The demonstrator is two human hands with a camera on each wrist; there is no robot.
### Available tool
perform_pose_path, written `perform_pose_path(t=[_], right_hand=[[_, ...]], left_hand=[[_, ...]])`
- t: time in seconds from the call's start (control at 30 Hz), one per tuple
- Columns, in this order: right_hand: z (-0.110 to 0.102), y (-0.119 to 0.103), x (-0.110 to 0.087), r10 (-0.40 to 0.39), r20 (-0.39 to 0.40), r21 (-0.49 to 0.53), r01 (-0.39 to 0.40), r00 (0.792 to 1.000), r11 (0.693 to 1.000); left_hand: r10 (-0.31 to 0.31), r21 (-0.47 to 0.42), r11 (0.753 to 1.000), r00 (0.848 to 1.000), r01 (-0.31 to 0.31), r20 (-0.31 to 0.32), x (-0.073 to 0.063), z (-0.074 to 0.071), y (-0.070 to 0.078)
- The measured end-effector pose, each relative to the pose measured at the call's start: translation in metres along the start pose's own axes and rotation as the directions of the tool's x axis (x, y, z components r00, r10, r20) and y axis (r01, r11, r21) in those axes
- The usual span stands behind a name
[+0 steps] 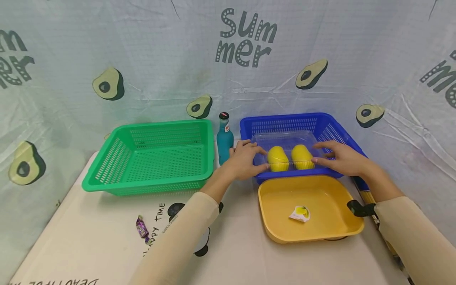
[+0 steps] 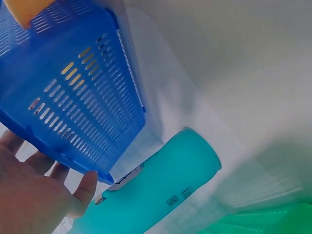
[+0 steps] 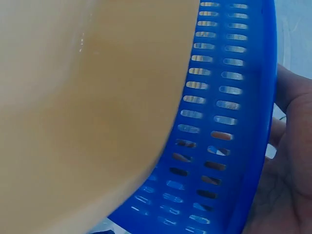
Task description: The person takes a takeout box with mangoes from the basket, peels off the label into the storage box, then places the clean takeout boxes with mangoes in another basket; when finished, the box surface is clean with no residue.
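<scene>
A clear plastic box (image 1: 285,138) with two yellow, rounded items (image 1: 278,159) inside sits within the blue basket (image 1: 281,118). My left hand (image 1: 246,160) holds the box's left side, thumb toward its front corner. On the opposite side my right hand (image 1: 342,158) holds the box, with thumb and fingers apart at its edge. In the left wrist view, the fingers of my left hand (image 2: 39,190) lie at the rim of the blue basket (image 2: 78,92). The right wrist view has my right hand (image 3: 290,161) beyond the blue rim, its fingertips partly hidden.
A yellow tray (image 1: 274,227) holding a small white-and-yellow wrapper (image 1: 301,213) stands before the blue basket. A teal bottle (image 1: 225,144) stands between it and the green basket (image 1: 149,186). A purple-wrapped candy (image 1: 141,228) lies on the tablecloth (image 1: 107,233). Behind hangs a printed curtain (image 1: 160,51).
</scene>
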State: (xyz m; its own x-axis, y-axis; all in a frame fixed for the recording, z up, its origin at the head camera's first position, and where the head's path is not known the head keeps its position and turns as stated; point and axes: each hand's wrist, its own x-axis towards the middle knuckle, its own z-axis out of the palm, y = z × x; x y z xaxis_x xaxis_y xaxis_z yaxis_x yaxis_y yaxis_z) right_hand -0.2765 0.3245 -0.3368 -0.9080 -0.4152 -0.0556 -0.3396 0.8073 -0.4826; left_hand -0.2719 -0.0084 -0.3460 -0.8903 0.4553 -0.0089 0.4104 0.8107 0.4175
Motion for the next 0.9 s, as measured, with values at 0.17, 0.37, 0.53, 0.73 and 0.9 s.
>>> perform_pose_path(t=[0.17,0.37,0.53,0.73,0.9], right_hand=[[0.0,-0.002,0.002,0.0,0.014,-0.045,0.001,1.0,0.999],[0.001,-0.009,0.004,-0.018,0.031,-0.1,0.021,0.999,0.995],[0.003,-0.024,0.003,-0.062,0.028,-0.127,0.065,0.998,0.99],[0.001,-0.041,0.003,-0.112,-0.007,-0.16,0.11,0.994,0.981],[0.003,-0.053,0.003,-0.129,-0.024,-0.159,0.124,0.991,0.979]], left_hand=[[0.036,-0.021,0.999,0.999,-0.036,0.024,0.0,-0.002,-0.004],[0.082,-0.053,0.995,0.997,-0.082,0.006,-0.009,-0.007,-0.01],[0.138,-0.054,0.989,0.99,-0.14,-0.041,-0.022,-0.016,-0.015],[0.184,-0.063,0.98,0.978,-0.19,-0.094,-0.037,-0.03,-0.024],[0.192,-0.074,0.977,0.974,-0.202,-0.123,-0.049,-0.04,-0.036]])
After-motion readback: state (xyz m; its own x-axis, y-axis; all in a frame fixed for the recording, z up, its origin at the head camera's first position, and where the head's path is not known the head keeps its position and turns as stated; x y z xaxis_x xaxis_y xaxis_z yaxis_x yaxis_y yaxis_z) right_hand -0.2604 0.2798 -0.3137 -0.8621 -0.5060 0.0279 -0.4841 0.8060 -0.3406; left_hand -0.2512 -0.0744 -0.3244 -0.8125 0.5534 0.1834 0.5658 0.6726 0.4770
